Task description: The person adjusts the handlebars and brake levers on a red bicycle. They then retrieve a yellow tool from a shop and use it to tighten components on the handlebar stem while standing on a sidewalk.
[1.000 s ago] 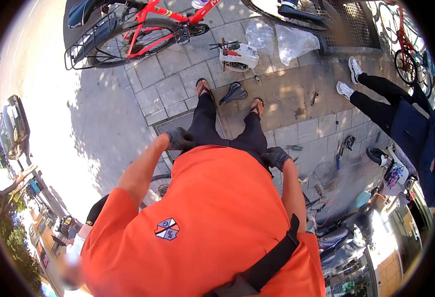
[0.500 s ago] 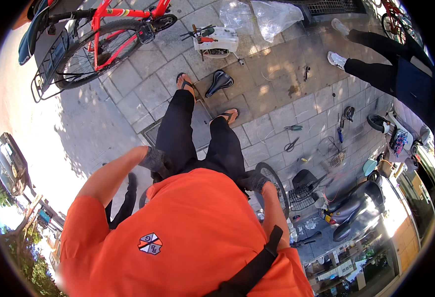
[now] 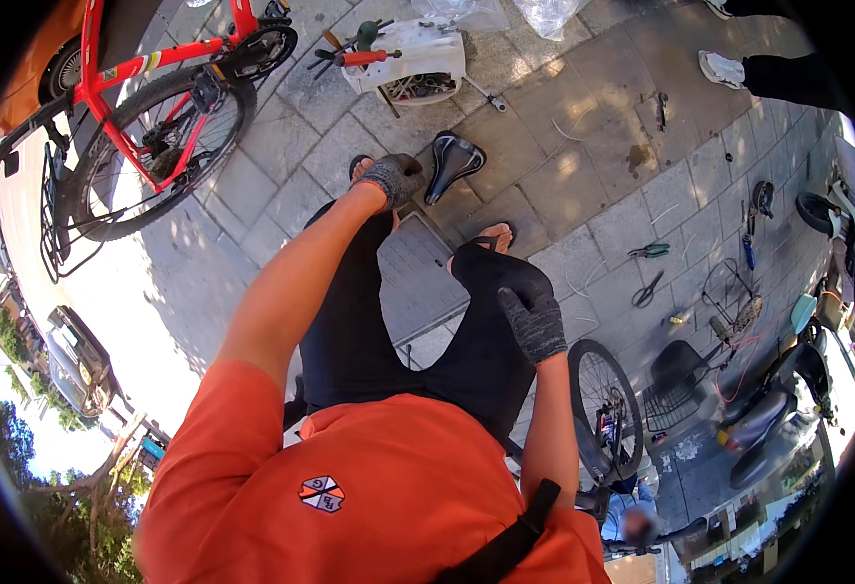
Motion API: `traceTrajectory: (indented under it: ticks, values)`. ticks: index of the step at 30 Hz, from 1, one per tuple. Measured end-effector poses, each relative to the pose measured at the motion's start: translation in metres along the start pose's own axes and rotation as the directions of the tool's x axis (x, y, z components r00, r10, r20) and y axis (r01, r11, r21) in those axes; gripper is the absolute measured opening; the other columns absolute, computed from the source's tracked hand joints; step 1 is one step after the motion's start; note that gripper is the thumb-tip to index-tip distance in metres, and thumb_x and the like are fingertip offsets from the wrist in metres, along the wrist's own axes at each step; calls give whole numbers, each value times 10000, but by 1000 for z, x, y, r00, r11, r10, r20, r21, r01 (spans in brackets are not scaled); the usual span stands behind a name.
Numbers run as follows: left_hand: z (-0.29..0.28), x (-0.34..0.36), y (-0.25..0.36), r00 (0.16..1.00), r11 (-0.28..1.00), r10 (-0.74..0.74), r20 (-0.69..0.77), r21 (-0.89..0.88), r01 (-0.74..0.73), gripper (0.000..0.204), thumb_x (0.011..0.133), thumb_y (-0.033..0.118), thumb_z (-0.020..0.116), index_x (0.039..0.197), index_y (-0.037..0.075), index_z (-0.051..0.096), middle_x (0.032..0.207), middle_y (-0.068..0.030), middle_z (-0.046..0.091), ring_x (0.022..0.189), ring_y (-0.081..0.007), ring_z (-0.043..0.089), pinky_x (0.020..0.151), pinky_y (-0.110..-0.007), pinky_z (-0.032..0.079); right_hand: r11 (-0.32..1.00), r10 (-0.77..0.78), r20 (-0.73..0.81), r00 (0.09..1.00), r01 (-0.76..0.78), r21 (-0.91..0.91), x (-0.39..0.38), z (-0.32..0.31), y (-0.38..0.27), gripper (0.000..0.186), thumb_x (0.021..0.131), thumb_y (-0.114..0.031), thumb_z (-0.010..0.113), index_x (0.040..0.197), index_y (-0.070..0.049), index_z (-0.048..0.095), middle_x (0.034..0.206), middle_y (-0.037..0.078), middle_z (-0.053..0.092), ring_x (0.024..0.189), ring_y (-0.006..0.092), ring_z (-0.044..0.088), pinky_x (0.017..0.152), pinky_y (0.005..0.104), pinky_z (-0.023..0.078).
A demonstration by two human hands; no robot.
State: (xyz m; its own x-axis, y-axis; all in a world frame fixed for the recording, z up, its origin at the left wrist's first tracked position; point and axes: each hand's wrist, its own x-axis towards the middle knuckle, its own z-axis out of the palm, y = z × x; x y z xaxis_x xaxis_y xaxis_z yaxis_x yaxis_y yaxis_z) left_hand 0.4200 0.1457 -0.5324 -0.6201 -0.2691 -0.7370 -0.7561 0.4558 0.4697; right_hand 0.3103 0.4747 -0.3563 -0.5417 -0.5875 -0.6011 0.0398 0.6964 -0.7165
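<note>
My left hand [image 3: 393, 182], in a dark grey knit glove, is held over my left knee. Its fingers are curled in and nothing shows between them. Just to its right a black bicycle saddle [image 3: 455, 167] lies on the paving, apart from the hand. My right hand [image 3: 535, 321], gloved alike, rests on my right thigh with its fingers stretched out and holds nothing. Beyond the saddle stands a white tub [image 3: 429, 66] of tools, with a red-handled tool [image 3: 367, 58] lying across its left side.
A red bicycle [image 3: 116, 70] stands at the far left. Green-handled pliers [image 3: 650, 251] and scissors [image 3: 648, 290] lie on the paving at right. Nearer are a bicycle wheel [image 3: 632, 428] and a black basket [image 3: 679, 375]. A person's leg [image 3: 788, 80] is at far right; another person [image 3: 632, 511] is below the wheel.
Both hands have left my hips. My left hand has moved forward towards the saddle; my right hand has come onto my thigh. The person at far right has shifted towards the picture's edge.
</note>
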Motion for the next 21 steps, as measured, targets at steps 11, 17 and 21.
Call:
traceTrajectory:
  ticks: [11,17,21]
  values:
    - [-11,213,-32,991,640,-50,-121,758,125,346,964,172,540,1219,71,750,1304,-187,698,1212,-353,670,1028,-462,512,993,43,8,999,-44,111,201,53,68,270,952,-236,703,1125,-33,742,1020,158,741,904,271,712,830,392,549]
    - [-32,286,-44,945,575,-324,31,800,171,545,976,399,558,1429,97,595,1523,-153,525,1398,-351,503,1155,-454,397,952,-175,31,984,177,-250,239,49,62,256,948,-237,698,1116,-48,736,996,162,696,852,303,706,777,396,555]
    - [-20,306,-53,956,554,-291,-22,811,188,602,968,454,549,1460,108,547,1548,-149,476,1419,-346,459,1170,-452,370,916,-271,13,962,262,-303,254,39,67,254,945,-253,698,1100,-56,737,964,153,689,850,315,703,774,408,555]
